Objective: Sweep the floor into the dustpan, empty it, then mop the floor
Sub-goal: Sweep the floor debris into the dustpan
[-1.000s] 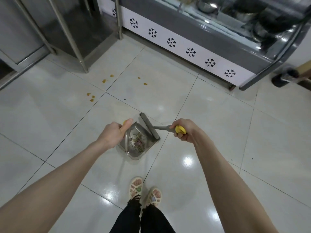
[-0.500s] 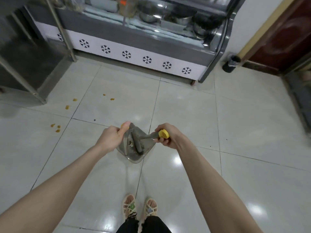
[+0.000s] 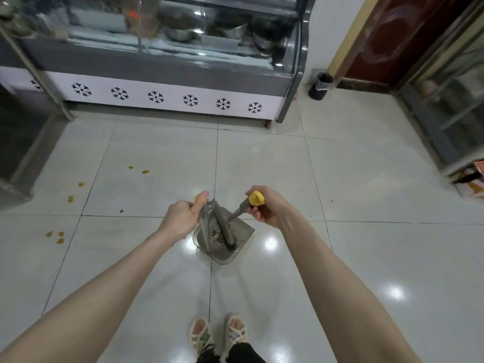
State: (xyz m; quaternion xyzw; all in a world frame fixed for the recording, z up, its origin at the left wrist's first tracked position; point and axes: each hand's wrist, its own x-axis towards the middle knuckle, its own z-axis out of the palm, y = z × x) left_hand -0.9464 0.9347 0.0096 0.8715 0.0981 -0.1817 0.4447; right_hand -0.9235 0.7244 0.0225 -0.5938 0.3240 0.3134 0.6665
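Grey translucent dustpan (image 3: 244, 232), scraps inside, sits just beyond the feet (image 3: 217, 334); left hand (image 3: 183, 218) fingers wrap its upright handle, right hand (image 3: 269, 208) clamps the yellow-capped brush (image 3: 225, 229) resting inside.

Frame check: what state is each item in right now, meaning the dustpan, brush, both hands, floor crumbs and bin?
Grey translucent plastic dustpan: holds swept debris, not yet emptied.
Grey long-handled brush with yellow cap: head rests inside the dustpan.
Left hand: fingers grip the dustpan's handle.
Right hand: fingers grip the brush handle.
Scattered yellow crumbs: unswept, left of the dustpan.
Small black lined bin: upright, top open.
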